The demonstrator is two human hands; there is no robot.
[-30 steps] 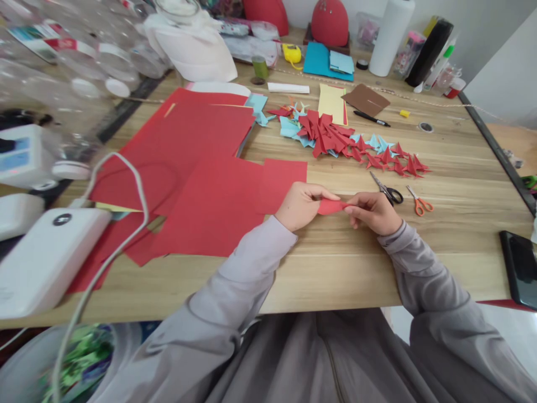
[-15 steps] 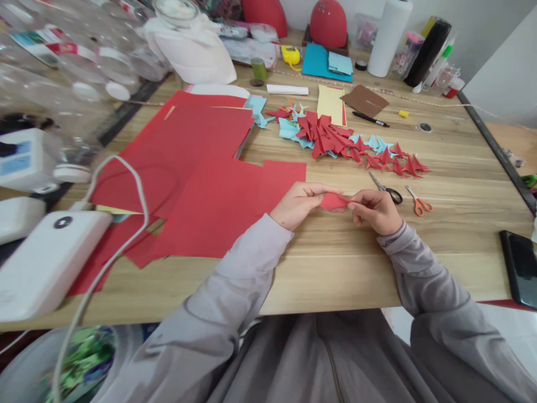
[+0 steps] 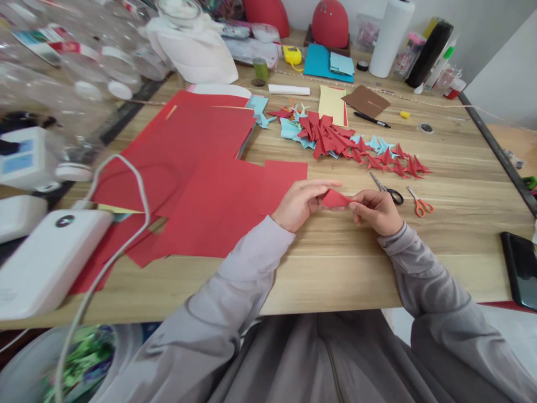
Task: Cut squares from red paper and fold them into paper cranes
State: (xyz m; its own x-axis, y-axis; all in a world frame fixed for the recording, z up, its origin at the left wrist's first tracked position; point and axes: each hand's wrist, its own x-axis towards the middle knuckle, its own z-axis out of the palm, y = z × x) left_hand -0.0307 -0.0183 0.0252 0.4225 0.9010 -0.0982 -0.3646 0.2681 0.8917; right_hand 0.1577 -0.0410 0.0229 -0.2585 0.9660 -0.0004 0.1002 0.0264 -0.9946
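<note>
Left of the black-handled scissors (image 3: 395,196), a small folded red paper (image 3: 334,198) is resting between two bare hands over the wooden tabletop (image 3: 335,274), its right end tapering to a point. The right hand (image 3: 376,212), just on the near side of those scissors, is pinching that point, its thumb and fingers clamping together on it. The left hand (image 3: 296,202), farther to the left of the scissors, is holding the other end; its fingers are closing on the paper, one stretching straight out above the fold while others are passing beneath it. Orange-handled scissors (image 3: 419,205) are lying just right of the black-handled pair. Beyond that pair, red and light blue folded paper figures (image 3: 323,134) are lying in a long heap, running leftward into a thicker pile. Farther beyond the scissors, past the heap, a black pen (image 3: 371,119) is lying near a brown paper piece (image 3: 364,102) and pale yellow paper (image 3: 330,105). Well left of the scissors, large red sheets (image 3: 210,201) are overlapping one another, and a white power bank (image 3: 54,257) is sitting farther left still. Well to the scissors' right, nearer the person, a dark phone (image 3: 520,268) is lying at the tabletop's edge
</note>
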